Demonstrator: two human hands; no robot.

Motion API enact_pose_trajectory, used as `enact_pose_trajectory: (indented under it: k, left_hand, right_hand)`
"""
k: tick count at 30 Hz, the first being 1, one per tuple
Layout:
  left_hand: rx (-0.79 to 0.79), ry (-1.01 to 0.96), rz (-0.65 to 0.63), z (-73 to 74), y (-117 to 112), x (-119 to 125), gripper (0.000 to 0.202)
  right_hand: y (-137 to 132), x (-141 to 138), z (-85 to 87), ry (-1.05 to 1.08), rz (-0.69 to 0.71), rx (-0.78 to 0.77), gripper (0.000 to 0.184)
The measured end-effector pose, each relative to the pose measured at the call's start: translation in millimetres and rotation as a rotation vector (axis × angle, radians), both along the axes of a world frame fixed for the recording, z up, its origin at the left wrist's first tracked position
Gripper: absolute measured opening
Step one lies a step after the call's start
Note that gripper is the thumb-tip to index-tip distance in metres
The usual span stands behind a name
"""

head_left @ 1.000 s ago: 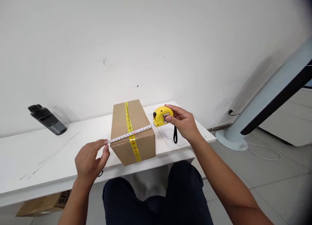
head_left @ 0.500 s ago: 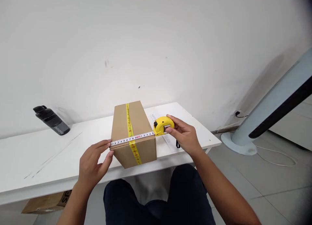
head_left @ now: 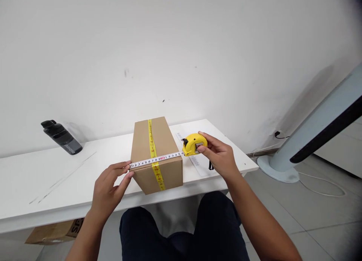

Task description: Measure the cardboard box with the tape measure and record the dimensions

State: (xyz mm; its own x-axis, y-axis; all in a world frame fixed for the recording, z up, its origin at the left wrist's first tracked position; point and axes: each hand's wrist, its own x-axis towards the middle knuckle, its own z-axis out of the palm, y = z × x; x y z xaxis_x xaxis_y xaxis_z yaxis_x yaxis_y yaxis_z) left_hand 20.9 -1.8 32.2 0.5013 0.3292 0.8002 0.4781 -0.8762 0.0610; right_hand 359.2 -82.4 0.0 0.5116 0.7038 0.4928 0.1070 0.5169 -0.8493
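Blade laid across a carton; the cardboard box [head_left: 165,136], a matte brown oblong block with crisp straight edges, stands on the white tabletop [head_left: 70,185], its top face receding towards the wall [head_left: 181,49]; a glossy yellow sealing tape [head_left: 152,140], printed with red and dark marks, runs along the top and folds down the near end. The steel tape measure [head_left: 193,144] has a rounded yellow case, a bright metallic patch on its visible side and a black wrist strap [head_left: 210,165] hanging below; its slender white blade [head_left: 144,162] (black numerals, with one red block) spans the top face just behind the near edge, crossing the sealing tape; the case is just beyond the box's right edge, raised above the table. The right hand [head_left: 219,153] grips the case, thumb on the visible side and fingers wrapped behind; the left hand [head_left: 109,185] has its fingers bent, the forefinger at the blade's free end and the thumb lower, at the box's near left corner (whether the two pinch anything cannot be told). A flat white sheet of paper [head_left: 201,167] with fine writing lies beside the box, partly beneath the tape measure in this view; well to the left stands a smooth, dark cylindrical bottle [head_left: 62,138] with pale lettering and a looped cap; under the table is a second, scuffed brown carton [head_left: 51,232].
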Motion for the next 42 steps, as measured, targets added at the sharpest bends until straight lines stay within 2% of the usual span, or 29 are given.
enact_pose_trajectory:
  k: [4,9,18,36,39,42]
  left_hand:
    - [-0.010,-0.024,-0.002,-0.3,-1,2,0.014]
    - [-0.036,-0.047,0.026,-0.9,-1,3,0.007]
    - [-0.076,-0.067,0.011,-2.4,-3,3,0.007]
    - [-0.107,-0.118,0.047,-8.1,-5,6,0.003]
    - [-0.050,-0.096,0.050,-6.6,-1,6,0.007]
    - [0.179,-0.021,0.063,-1.4,-5,4,0.017]
  right_hand:
    - [-4,-2,0.0,0.029,-0.013,0.004,0.051]
    - [-12,-11,2.0,-0.033,-0.023,-0.014,0.049]
    - [-20,-14,1.0,-0.047,-0.046,-0.004,0.043]
    - [-19,-16,-4.7,-0.090,-0.058,-0.026,0.046]
    - [-15,-17,-4.1,-0.086,-0.067,-0.043,0.048]
    - [-20,-21,1.1,-0.076,-0.094,-0.020,0.047]
